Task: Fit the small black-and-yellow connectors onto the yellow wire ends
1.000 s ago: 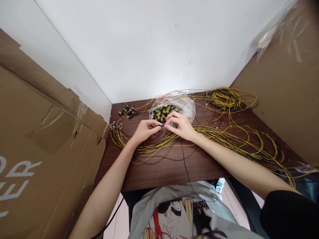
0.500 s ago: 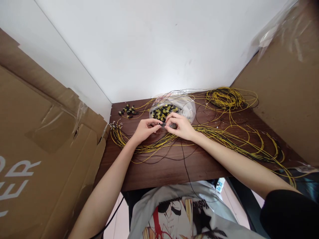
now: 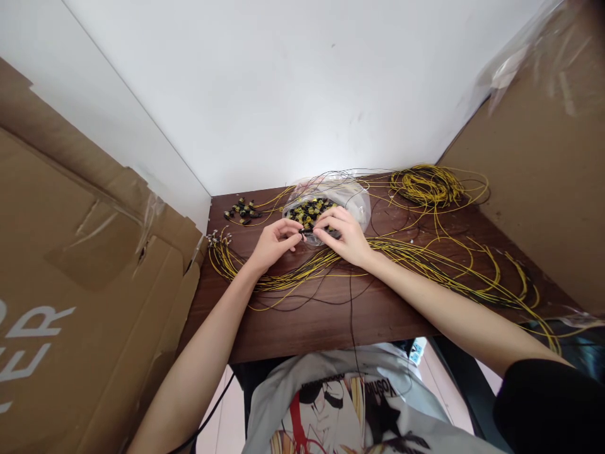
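The left hand (image 3: 276,244) pinches a small black piece (image 3: 305,232), fingers nearly together, at the clear plastic bag (image 3: 358,205)'s near edge; the right hand (image 3: 343,233)'s fingers curl close beside, slightly parted, any grip impossible to tell; thin yellow-and-black wires (image 3: 295,277) below.

2 hands (image 3: 275,244) (image 3: 347,238), 1 plastic bag (image 3: 359,207), 1 wire coil (image 3: 424,188), 1 table (image 3: 293,331), connectors (image 3: 307,211) too crowded to count
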Demonstrator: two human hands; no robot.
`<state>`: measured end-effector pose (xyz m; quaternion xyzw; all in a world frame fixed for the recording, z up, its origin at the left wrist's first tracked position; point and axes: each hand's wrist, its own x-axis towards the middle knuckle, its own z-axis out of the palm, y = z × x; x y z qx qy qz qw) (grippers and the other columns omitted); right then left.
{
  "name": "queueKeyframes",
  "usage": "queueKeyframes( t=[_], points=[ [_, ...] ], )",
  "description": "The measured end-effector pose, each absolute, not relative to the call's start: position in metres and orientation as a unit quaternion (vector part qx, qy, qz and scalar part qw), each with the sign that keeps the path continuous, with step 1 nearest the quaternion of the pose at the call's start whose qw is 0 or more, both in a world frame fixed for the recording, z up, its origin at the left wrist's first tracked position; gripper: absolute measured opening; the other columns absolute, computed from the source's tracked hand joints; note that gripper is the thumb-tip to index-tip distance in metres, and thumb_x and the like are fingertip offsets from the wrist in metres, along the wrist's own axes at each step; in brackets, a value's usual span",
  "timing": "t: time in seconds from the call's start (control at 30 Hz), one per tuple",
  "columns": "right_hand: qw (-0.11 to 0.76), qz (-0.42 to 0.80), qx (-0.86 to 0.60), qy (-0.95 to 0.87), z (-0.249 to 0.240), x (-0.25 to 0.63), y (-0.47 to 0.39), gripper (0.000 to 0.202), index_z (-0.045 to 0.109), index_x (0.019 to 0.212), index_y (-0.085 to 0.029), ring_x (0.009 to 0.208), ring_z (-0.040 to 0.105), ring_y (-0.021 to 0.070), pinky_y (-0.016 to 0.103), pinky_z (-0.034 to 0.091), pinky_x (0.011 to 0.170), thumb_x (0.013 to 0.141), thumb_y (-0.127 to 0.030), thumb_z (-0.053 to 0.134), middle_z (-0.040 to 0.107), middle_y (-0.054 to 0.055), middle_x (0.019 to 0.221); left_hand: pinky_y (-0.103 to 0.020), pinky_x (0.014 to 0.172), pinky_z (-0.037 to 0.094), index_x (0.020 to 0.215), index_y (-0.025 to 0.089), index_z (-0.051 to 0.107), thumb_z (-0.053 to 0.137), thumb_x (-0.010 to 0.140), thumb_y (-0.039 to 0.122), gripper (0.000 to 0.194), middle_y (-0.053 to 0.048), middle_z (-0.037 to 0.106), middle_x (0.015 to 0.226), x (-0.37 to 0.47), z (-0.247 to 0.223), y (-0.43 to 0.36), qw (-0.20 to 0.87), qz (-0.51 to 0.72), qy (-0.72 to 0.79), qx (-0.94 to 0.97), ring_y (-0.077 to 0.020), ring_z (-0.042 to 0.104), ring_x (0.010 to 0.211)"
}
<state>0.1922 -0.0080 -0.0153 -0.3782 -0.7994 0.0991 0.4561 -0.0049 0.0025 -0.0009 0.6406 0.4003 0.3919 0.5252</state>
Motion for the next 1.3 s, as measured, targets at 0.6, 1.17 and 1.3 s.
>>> queueKeyframes(
  t=[0.6,1.17,1.3],
  points=[
    [0.388,0.139,-0.351,-0.841,-0.0155,0.1915,-0.0072,0.017,0.063,0.078,-0.019,0.072,0.052,0.016,0.031,0.036,0.07,0.088,-0.029,0.054,0.061,0.002,0.071,-0.022,0.065,0.046,0.095,0.012,0.07,0.067,0.073,0.027,0.026,-0.006,0.068,0.079,-0.0084,-0.0065,0.0044,0.494,0.337,0.371,0.71,-0.0122,0.059,0.07],
    [0.405,0.093,-0.346,-0.841,-0.0173,0.1911,-0.0092,0.017,0.06,0.076,-0.018,0.072,0.052,0.0165,0.031,0.038,0.07,0.088,-0.028,0.053,0.062,0.003,0.072,-0.024,0.066,0.046,0.087,0.01,0.068,0.072,0.069,0.03,0.028,-0.007,0.07,0.081,-0.0065,-0.0074,0.0038,0.51,0.341,0.392,0.686,-0.0133,0.062,0.07],
    [0.4,0.082,-0.335,-0.849,-0.0171,0.1908,-0.0099,0.018,0.058,0.075,-0.018,0.072,0.051,0.0166,0.031,0.039,0.069,0.089,-0.027,0.052,0.061,0.003,0.073,-0.025,0.067,0.046,0.084,0.009,0.067,0.074,0.066,0.03,0.029,-0.007,0.07,0.079,-0.0063,-0.0077,0.0037,0.532,0.343,0.389,0.67,-0.0141,0.063,0.071]
  ],
)
